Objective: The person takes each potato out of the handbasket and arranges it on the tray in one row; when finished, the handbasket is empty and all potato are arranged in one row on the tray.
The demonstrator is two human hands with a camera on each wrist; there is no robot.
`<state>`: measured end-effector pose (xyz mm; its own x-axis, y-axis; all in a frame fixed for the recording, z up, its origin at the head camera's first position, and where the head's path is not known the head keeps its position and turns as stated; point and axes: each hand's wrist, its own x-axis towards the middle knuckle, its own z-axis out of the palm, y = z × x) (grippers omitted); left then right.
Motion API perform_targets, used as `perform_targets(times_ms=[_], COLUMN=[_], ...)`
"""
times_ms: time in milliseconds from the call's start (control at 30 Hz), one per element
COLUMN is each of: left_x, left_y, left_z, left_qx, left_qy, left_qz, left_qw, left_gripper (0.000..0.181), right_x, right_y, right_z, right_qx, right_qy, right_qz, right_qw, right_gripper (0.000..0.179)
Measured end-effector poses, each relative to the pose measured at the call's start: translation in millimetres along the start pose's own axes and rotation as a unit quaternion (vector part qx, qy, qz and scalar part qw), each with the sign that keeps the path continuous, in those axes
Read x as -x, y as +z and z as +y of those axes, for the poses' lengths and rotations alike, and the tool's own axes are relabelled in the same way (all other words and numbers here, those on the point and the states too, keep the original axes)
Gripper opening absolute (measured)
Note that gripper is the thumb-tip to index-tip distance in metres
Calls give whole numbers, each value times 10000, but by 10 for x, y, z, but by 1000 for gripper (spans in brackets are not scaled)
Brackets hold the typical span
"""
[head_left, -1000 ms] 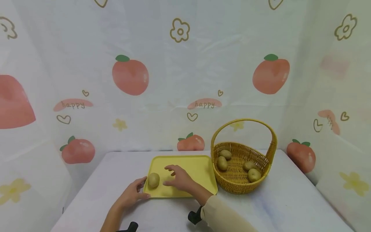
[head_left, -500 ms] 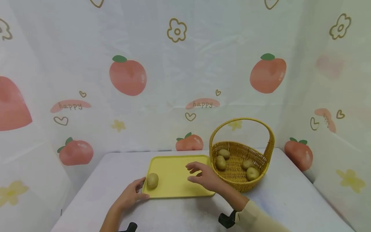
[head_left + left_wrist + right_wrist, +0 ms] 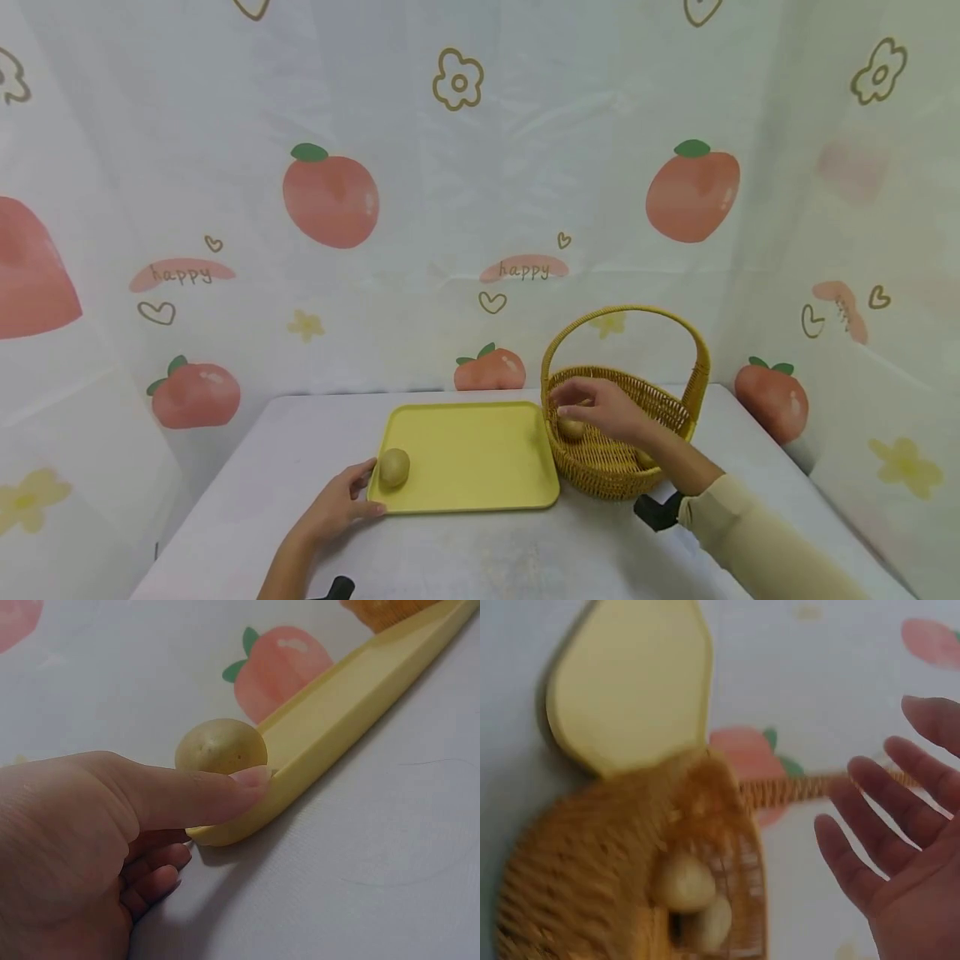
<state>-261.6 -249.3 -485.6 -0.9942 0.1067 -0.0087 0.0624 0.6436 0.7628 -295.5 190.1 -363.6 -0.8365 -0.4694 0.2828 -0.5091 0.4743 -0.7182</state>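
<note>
My left hand (image 3: 337, 505) holds the near left corner of a yellow tray (image 3: 480, 458). In the left wrist view its thumb lies along the rim (image 3: 311, 776), with the other fingers below it. One potato (image 3: 393, 468) sits on the tray close beside that hand. Over the wicker basket (image 3: 611, 485) at the right is my right hand (image 3: 606, 408), its fingers spread and loosely bent around nothing. Beneath it a potato (image 3: 572, 428) shows inside the basket. Two potatoes, one of them the upper potato (image 3: 686, 885), appear blurred in the right wrist view.
The basket's tall arched handle (image 3: 626, 308) rises above the right hand. Tray and basket stand side by side on a white-covered table (image 3: 480, 554). A patterned cloth (image 3: 420, 200) hangs behind the table and at both sides.
My right hand has moved right, from above the tray near the potato to above the basket, where it covers some potatoes. My left hand stays at the tray's corner.
</note>
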Motion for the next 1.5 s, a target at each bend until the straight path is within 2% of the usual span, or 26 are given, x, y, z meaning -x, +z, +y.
perform_targets(times_ms=[167,267,433,567,700,833,933,1033,1133,1233,1300,1500], left_x=[2,-4,-11,-6,11,20,16,14,8,10,10,13], left_y=[-21,-22,-5,15,21,12,9,8,12,6,5,1], left_z=[-2,-15,-19,-11,-2,-2,-13,-23,-30,-22,-22,-26], left_qx=[-29,7,56,128,153,131,142,193,196,160,153,163], left_qy=[0,-13,-97,-24,49,47,30,34,40,45,49,29], left_qz=[20,26,10,2,35,64,83,65,45,44,48,80], left_qw=[10000,10000,9999,9999,9999,9999,9999,9998,9998,9999,9999,9998], left_gripper=[88,88,88,87,86,86,86,86,86,86,87,86], right_x=[-174,-259,-335,-343,-371,-417,-452,-470,-471,-472,-473,-468], right_y=[-269,-357,-364,-277,-151,-46,12,38,38,32,29,-6], right_z=[278,413,597,746,864,931,956,953,929,904,891,864], right_qx=[-80,-135,-633,-991,-1072,-924,-775,-388,162,410,446,623], right_qy=[413,714,1468,1824,1903,1941,1768,1496,1208,1002,1033,1552], right_qz=[-365,-584,-944,-1166,-1245,-1311,-1679,-1972,-2018,-1997,-1996,-1771], right_qw=[9984,9956,9826,9712,9679,9678,9667,9681,9718,9739,9734,9699], right_gripper=[32,38,50,50,43,40,40,43,47,48,46,45])
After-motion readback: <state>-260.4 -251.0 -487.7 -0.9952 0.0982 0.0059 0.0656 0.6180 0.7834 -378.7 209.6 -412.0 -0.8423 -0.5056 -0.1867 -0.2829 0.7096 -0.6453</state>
